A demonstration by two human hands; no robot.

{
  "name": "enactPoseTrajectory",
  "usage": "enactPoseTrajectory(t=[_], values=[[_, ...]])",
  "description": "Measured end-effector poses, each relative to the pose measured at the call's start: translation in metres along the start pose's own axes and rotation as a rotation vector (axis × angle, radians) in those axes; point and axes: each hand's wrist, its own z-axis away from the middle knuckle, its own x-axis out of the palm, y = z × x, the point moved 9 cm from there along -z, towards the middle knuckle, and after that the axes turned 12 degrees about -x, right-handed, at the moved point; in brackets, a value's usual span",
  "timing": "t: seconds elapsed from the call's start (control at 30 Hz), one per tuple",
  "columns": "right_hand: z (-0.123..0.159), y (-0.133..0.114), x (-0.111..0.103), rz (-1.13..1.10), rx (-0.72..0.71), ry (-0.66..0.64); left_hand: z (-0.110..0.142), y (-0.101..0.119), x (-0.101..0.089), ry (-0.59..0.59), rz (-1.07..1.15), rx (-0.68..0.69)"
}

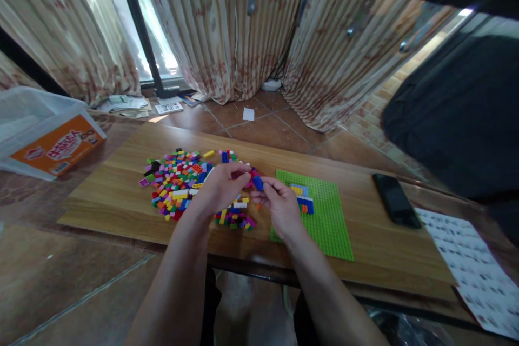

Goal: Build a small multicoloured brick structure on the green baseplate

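The right hand (281, 204) pinches a blue brick (258, 183) between thumb and fingers, above the table (117, 184), between the brick pile (180, 194) toward the table's left end and the green baseplate (330, 227) toward its right. The left hand (225, 184) curls close by; whether its grip pinches anything, I cannot tell. Best to hold the brick by its sides, leaving studs and underside free.
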Motion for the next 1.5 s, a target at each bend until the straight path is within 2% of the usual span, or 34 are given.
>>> enactPoseTrajectory(t=[0.1,0.2,0.27,0.43,0.57,0.67,0.77,0.9,1.0,1.07,1.23,1.5], values=[[-0.001,-0.002,-0.007,-0.030,0.014,0.010,0.002,0.008,0.026,-0.113,-0.044,0.082],[0.000,-0.005,-0.015,0.055,-0.002,-0.024,0.002,0.012,0.039,-0.123,-0.097,0.137],[0.001,-0.012,-0.022,0.203,-0.051,-0.054,0.000,0.013,0.046,-0.121,-0.152,0.145],[0.009,-0.049,-0.034,0.660,-0.322,-0.140,-0.003,0.010,0.065,-0.079,-0.221,0.080],[0.013,-0.064,-0.049,0.927,-0.369,-0.123,-0.002,0.010,0.091,-0.140,-0.118,0.025],[0.012,-0.071,-0.061,1.009,-0.381,-0.136,-0.002,0.007,0.107,-0.195,-0.036,-0.004],[0.009,-0.081,-0.081,1.034,-0.409,-0.101,-0.007,0.002,0.109,-0.178,-0.035,-0.009],[0.003,-0.097,-0.117,1.083,-0.416,0.031,-0.013,-0.002,0.099,-0.068,-0.195,0.016],[0.001,-0.101,-0.132,1.093,-0.400,0.089,-0.013,-0.001,0.099,-0.052,-0.268,0.025],[0.000,-0.098,-0.129,1.090,-0.399,0.048,-0.012,0.000,0.102,-0.054,-0.302,0.028],[0.002,-0.079,-0.105,1.147,-0.400,-0.121,-0.010,0.000,0.111,-0.053,-0.378,0.041],[0.001,-0.066,-0.096,1.280,-0.393,-0.178,-0.009,0.001,0.112,-0.067,-0.404,0.025]])
